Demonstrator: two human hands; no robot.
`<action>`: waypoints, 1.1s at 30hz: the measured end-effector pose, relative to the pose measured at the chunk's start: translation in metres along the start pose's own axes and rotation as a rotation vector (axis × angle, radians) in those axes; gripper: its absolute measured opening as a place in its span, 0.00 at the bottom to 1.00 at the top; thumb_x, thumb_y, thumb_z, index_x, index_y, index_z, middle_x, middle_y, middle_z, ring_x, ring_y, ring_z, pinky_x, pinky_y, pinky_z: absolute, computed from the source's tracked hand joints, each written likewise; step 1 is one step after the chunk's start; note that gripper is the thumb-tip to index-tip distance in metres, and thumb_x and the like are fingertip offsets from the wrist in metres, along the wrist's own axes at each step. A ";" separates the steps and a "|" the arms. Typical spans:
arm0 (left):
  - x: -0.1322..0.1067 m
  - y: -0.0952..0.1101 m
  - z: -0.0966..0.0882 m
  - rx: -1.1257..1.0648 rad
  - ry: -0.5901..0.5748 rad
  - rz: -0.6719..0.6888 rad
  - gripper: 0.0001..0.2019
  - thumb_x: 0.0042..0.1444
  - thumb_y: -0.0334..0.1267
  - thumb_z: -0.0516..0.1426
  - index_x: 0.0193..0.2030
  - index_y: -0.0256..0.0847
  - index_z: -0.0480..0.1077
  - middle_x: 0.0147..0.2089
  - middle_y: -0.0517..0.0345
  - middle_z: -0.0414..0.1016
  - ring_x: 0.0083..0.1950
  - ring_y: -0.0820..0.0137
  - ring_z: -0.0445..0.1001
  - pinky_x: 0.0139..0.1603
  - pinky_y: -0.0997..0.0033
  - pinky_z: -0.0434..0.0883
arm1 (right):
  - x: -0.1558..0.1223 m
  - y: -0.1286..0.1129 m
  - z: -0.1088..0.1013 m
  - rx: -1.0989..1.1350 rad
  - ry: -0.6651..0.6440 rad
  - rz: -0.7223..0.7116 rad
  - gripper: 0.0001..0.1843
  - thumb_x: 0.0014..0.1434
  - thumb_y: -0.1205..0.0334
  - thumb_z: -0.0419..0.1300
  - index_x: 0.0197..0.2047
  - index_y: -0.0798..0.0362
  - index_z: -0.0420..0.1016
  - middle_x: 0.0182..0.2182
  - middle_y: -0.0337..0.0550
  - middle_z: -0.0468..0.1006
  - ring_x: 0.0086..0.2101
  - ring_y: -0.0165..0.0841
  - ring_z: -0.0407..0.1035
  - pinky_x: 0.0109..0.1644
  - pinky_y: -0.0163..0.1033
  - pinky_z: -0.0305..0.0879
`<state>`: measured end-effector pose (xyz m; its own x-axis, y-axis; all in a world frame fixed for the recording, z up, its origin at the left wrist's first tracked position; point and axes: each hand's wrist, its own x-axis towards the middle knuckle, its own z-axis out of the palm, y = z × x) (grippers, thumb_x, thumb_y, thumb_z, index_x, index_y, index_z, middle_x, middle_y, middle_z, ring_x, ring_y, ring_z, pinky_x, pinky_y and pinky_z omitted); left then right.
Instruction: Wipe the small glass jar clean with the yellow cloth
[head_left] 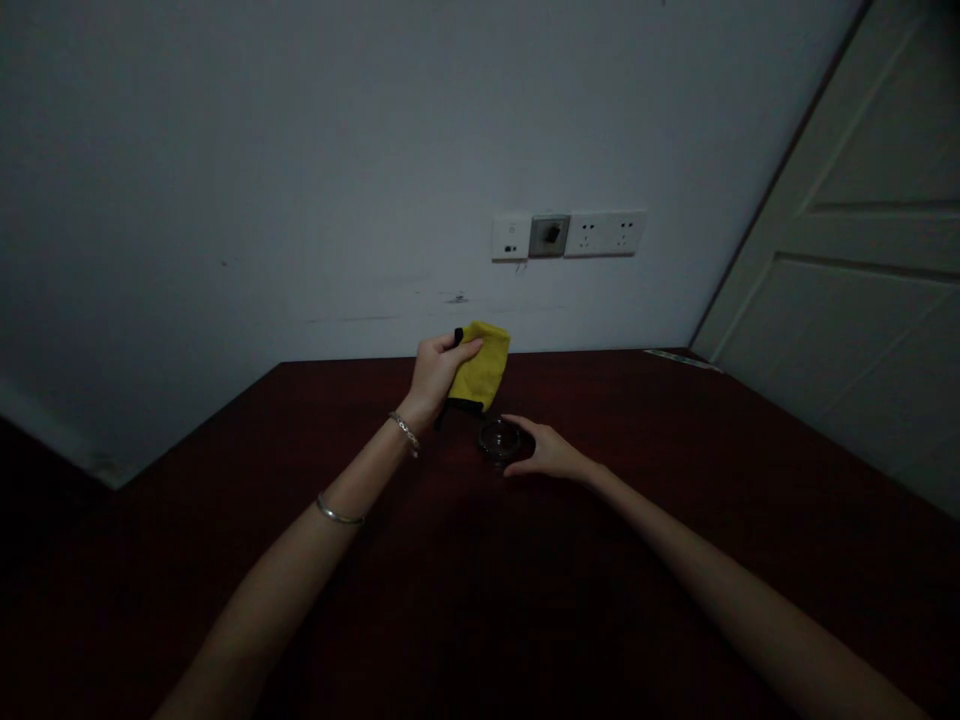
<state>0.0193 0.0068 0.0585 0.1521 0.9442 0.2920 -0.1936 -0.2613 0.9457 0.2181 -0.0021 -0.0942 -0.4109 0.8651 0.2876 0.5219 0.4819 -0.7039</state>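
Note:
A yellow cloth with black edging is pinched in my left hand, thumb on its face. It is held up just above the dark red tabletop, near the wall. Below and slightly right of the cloth stands a small clear glass bowl, dim and hard to make out against the dark surface. My right hand reaches round the bowl from the right, with a finger at its far side and the thumb at its near side. Its other fingers are mostly hidden.
The dark red tabletop meets a pale wall at the back. White socket plates and a grey switch plate are set in that wall. A panelled door stands at the right. The light is dim.

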 end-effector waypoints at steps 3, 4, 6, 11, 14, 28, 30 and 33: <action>0.002 -0.007 -0.002 -0.073 0.015 -0.045 0.11 0.41 0.38 0.65 0.32 0.34 0.75 0.30 0.54 0.77 0.29 0.71 0.74 0.29 0.73 0.70 | 0.001 -0.001 0.000 -0.010 -0.001 -0.001 0.54 0.36 0.46 0.72 0.64 0.49 0.56 0.58 0.51 0.68 0.55 0.46 0.64 0.59 0.53 0.59; 0.002 -0.010 -0.003 -0.079 0.011 -0.055 0.12 0.40 0.38 0.65 0.32 0.34 0.75 0.30 0.54 0.77 0.28 0.71 0.74 0.29 0.73 0.70 | 0.002 -0.002 0.000 -0.013 -0.001 -0.001 0.54 0.36 0.46 0.71 0.64 0.49 0.56 0.57 0.51 0.68 0.55 0.46 0.64 0.59 0.53 0.59; 0.001 -0.014 -0.007 -0.081 0.006 -0.066 0.12 0.40 0.39 0.65 0.32 0.35 0.75 0.30 0.54 0.77 0.28 0.71 0.74 0.30 0.73 0.70 | 0.002 -0.004 0.001 -0.018 -0.003 -0.001 0.53 0.37 0.45 0.71 0.64 0.49 0.56 0.57 0.51 0.69 0.55 0.45 0.65 0.59 0.52 0.60; 0.001 -0.024 -0.017 -0.064 0.025 -0.083 0.13 0.40 0.39 0.65 0.32 0.34 0.75 0.31 0.53 0.78 0.29 0.70 0.75 0.30 0.73 0.69 | 0.002 -0.007 0.000 -0.016 -0.003 0.001 0.52 0.38 0.46 0.71 0.64 0.49 0.56 0.58 0.51 0.67 0.55 0.45 0.64 0.60 0.53 0.58; 0.002 -0.027 -0.021 -0.055 0.038 -0.091 0.13 0.39 0.39 0.66 0.32 0.34 0.75 0.31 0.54 0.78 0.29 0.70 0.75 0.30 0.73 0.69 | 0.002 -0.006 -0.001 -0.001 -0.005 -0.005 0.51 0.40 0.47 0.70 0.64 0.49 0.56 0.59 0.51 0.66 0.56 0.44 0.63 0.60 0.53 0.57; -0.004 -0.034 -0.019 -0.074 0.080 -0.027 0.12 0.41 0.39 0.65 0.33 0.34 0.76 0.32 0.54 0.79 0.30 0.70 0.74 0.32 0.72 0.69 | 0.014 -0.044 -0.023 0.341 0.188 -0.067 0.33 0.52 0.54 0.64 0.60 0.48 0.62 0.54 0.51 0.73 0.54 0.42 0.67 0.60 0.56 0.58; -0.009 -0.037 -0.012 -0.106 0.047 -0.041 0.13 0.41 0.38 0.65 0.34 0.34 0.76 0.33 0.54 0.79 0.31 0.70 0.74 0.33 0.72 0.70 | 0.018 -0.059 -0.025 0.483 0.304 -0.089 0.26 0.53 0.55 0.63 0.55 0.49 0.67 0.49 0.48 0.76 0.50 0.40 0.70 0.57 0.53 0.62; -0.020 -0.043 0.003 -0.191 0.000 -0.061 0.14 0.42 0.39 0.66 0.36 0.35 0.76 0.36 0.54 0.79 0.33 0.70 0.74 0.36 0.71 0.70 | 0.022 -0.078 -0.022 0.663 0.325 -0.060 0.25 0.48 0.55 0.66 0.50 0.49 0.70 0.45 0.46 0.78 0.46 0.40 0.73 0.53 0.49 0.68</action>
<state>0.0279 -0.0014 0.0122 0.1694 0.9571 0.2352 -0.3646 -0.1609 0.9172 0.1847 -0.0175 -0.0188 -0.1290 0.8871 0.4431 -0.0980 0.4333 -0.8959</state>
